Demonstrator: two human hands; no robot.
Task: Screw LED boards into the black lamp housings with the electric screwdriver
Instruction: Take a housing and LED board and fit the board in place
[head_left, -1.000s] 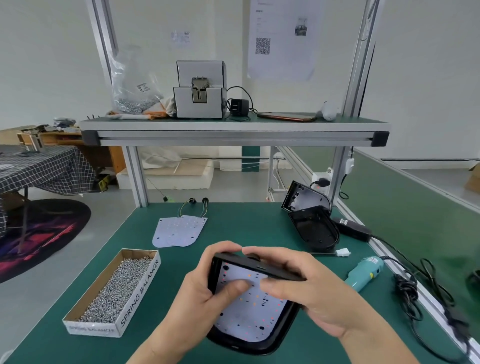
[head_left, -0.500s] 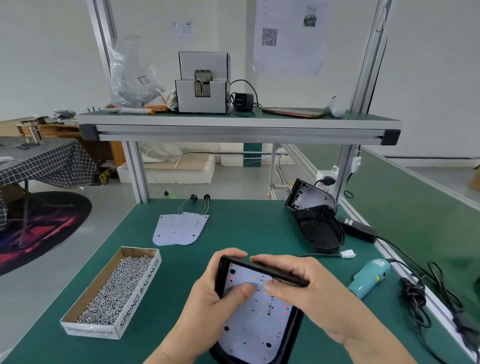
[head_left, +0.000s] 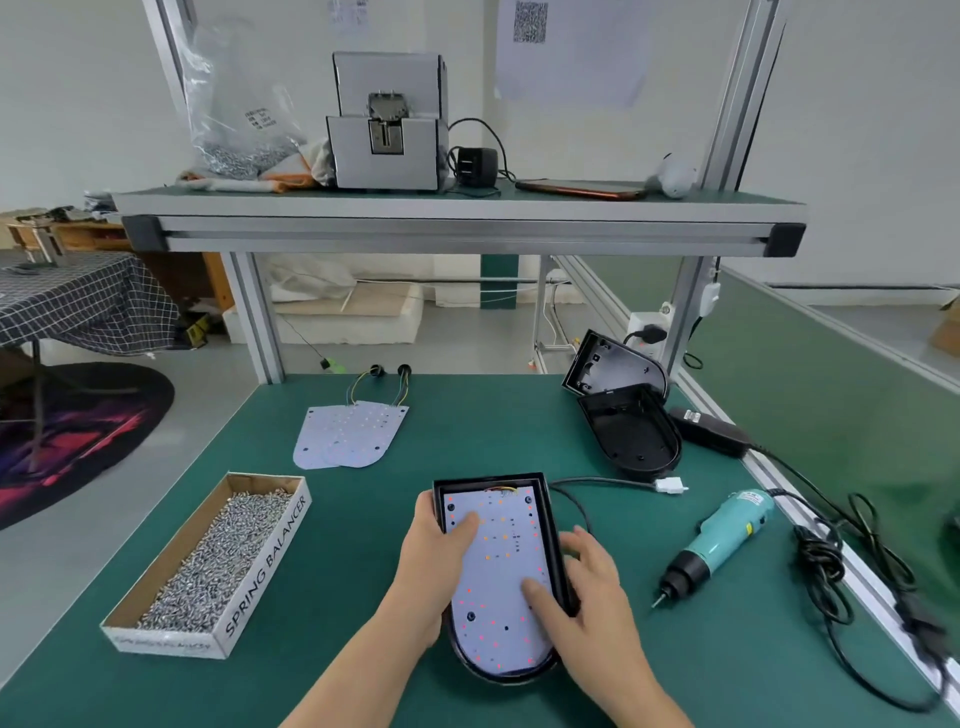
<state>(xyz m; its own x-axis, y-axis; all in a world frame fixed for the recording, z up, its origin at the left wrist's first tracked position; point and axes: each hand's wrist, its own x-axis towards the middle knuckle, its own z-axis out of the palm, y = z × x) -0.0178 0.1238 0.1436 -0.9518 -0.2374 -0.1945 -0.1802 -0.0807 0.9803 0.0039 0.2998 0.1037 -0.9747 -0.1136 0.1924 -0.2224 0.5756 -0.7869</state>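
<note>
The person's left hand (head_left: 431, 566) grips the left wall of the black lamp housing (head_left: 488, 479), with its thumb pressed on the LED board (head_left: 498, 566) inside and its fingers wrapped round the outer edge. The right hand (head_left: 587, 613) holds the opposite wall the same way, thumb flat on the lower part of the board and fingers spread along the outside. The housing lies flat and open side up on the green table (head_left: 467, 415), near its front edge, with the board seated inside it. To the right, apart from both hands, the electric screwdriver (head_left: 722, 540) lies on its side with its bit towards the person. A cardboard box of screws (head_left: 208, 561) sits to the left. Farther back lie two spare LED boards (head_left: 348, 431), overlapping, and two more housings (head_left: 631, 436) at the right rear.
</note>
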